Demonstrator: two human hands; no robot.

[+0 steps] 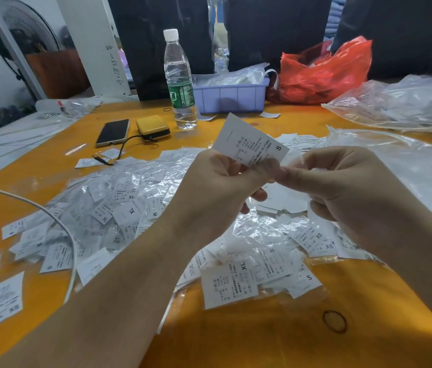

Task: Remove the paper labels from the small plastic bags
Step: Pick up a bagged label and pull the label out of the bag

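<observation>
Overhead, both bare hands are raised above the orange-yellow tabletop (236, 341). The left hand (217, 187) has its fingers curled round the lower edge of a white rectangular paper label printed with an "S" (252, 143), which stands tilted upward away from the palm. The right hand (347, 187) pinches a small clear plastic bag (293, 162) between thumb and forefinger, just beside the left thumb; the film is nearly transparent and its outline is hard to make out. Whether label and bag still touch, I cannot tell.

Below the hands lies a spread heap of small clear bags with white size labels (135, 205) — XL, M, S, XS legible. A thin black rubber band (334, 321) sits alone near the right forearm. A white cable (50, 216) crosses the heap's left side.

Farther back: a clear plastic water bottle with green label (180, 83), a black smartphone (113, 132), a yellow-and-black boxy device (153, 128), a lilac plastic tray (232, 98), a crumpled red plastic bag (326, 73).
</observation>
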